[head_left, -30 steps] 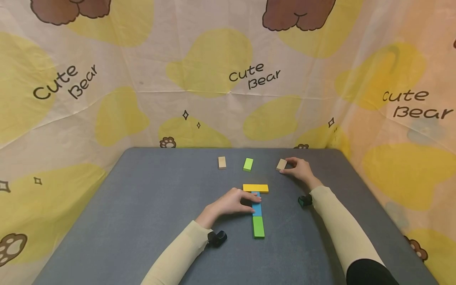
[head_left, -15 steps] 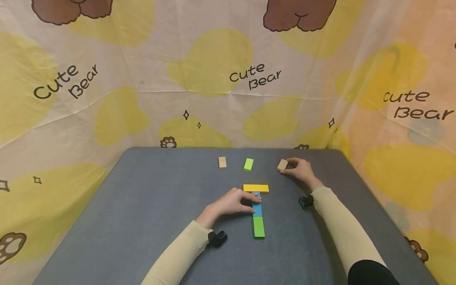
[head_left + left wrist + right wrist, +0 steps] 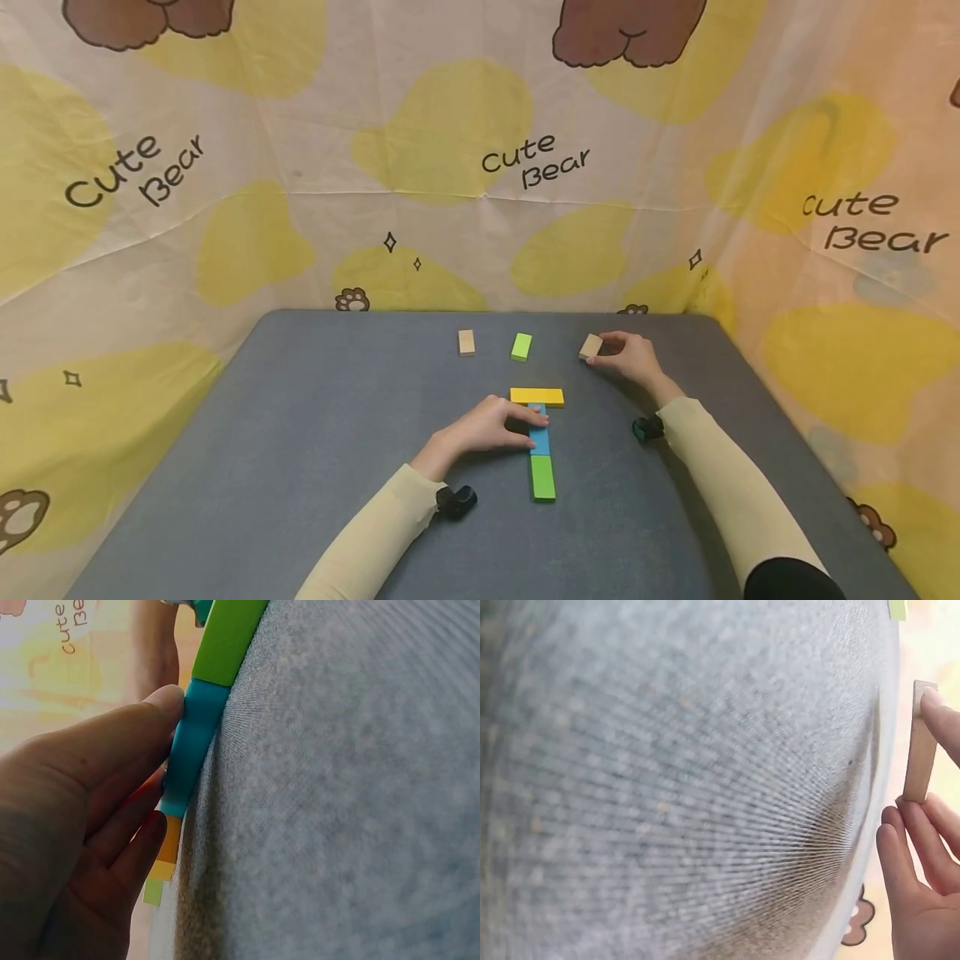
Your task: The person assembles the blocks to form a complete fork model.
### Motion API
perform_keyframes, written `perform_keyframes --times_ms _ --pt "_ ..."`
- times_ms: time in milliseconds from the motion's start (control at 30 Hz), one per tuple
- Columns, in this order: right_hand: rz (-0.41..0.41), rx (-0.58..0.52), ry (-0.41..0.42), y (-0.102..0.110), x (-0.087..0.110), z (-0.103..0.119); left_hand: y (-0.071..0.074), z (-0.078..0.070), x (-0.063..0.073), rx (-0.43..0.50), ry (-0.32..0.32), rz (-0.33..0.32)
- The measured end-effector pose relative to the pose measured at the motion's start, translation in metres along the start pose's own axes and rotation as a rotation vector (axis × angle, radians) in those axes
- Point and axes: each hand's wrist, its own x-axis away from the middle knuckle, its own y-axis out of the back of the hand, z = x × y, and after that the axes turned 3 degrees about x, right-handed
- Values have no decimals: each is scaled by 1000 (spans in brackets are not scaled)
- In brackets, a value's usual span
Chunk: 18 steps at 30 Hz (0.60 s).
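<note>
In the head view, my left hand (image 3: 487,425) rests its thumb and fingertips on a blue block (image 3: 539,440). The left wrist view shows the thumb near the end where a green block (image 3: 227,641) adjoins it. Across the blue block's far end lies a yellow block (image 3: 537,397), so the blocks form a T shape. Farther back on the right, my right hand (image 3: 630,358) pinches a small plain wooden block (image 3: 590,347) between thumb and fingers. In the right wrist view the wooden block (image 3: 920,754) appears just above the table surface.
A second wooden block (image 3: 467,342) and a light green block (image 3: 521,347) lie near the back of the grey table (image 3: 322,433). Behind and beside the table hangs a patterned cloth (image 3: 442,158).
My right wrist and forearm have shifted slightly to the right, with the fingers still on the wooden block. My left hand and the blocks on the table look the same.
</note>
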Motion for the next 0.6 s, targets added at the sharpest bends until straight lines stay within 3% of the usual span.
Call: perform_keyframes --times_ms 600 --pt "20 -27 49 2 11 16 0 -2 -1 15 18 12"
